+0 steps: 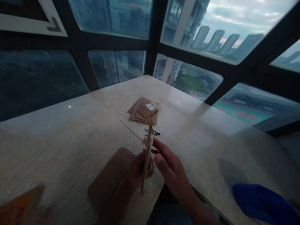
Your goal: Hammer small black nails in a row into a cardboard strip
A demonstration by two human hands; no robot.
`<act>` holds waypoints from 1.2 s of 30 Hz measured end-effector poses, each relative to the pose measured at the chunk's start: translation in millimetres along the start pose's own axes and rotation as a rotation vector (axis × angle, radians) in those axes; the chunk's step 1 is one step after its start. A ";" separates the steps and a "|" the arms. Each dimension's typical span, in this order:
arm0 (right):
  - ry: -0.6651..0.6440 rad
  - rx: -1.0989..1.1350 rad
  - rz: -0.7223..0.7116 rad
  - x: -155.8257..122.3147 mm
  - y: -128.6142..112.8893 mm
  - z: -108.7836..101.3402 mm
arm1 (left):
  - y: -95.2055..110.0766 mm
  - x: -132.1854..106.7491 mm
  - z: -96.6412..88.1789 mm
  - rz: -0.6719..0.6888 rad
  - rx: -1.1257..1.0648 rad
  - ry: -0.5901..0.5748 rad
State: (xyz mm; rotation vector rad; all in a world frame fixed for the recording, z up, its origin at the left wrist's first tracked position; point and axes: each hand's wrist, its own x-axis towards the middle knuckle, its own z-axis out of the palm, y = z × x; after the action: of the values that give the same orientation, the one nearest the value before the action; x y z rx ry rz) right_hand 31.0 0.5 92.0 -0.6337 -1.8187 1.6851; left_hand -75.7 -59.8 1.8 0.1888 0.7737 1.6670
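My left hand (138, 172) is closed on a thin flat cardboard piece (147, 156), held upright and seen edge-on over the near table edge. My right hand (170, 164) sits just to its right, fingers stretched toward the piece's upper part and touching or nearly touching it. A few small dark screws or pins (153, 132) lie on the table just beyond the piece. Further back rests a stack of cardboard pieces (144, 112), the top one bearing a white label.
A brown cardboard sheet (110, 179) lies flat under my left forearm. The pale stone table (70, 134) fills a window corner. A blue cloth-like thing (262, 200) is at the lower right, an orange package (18, 206) at the lower left.
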 end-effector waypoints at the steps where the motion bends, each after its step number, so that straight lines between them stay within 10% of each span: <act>1: -0.001 0.036 0.008 -3.1 -2.3 -2.3 | -2.3 1.6 4.1 0.034 0.056 0.024; 6: 0.245 0.177 0.201 -16.2 4.8 -23.6 | -17.3 9.7 10.3 0.231 0.380 0.158; 15: 0.446 0.396 0.292 -50.6 19.9 -85.8 | -39.0 -3.2 24.1 0.049 0.631 -0.100; 26: 0.511 0.239 0.174 -123.4 8.9 -163.9 | -86.1 -25.0 141.2 0.072 0.910 0.131; 36: 0.878 -0.301 0.146 -223.7 17.8 -267.0 | -184.2 -10.7 223.5 -0.085 0.806 -0.112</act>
State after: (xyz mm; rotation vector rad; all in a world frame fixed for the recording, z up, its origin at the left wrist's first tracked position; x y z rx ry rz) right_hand 376.2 41.8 64.3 -1.3947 -1.3759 0.9421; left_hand 193.2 25.1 68.8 0.7894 1.3130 1.1748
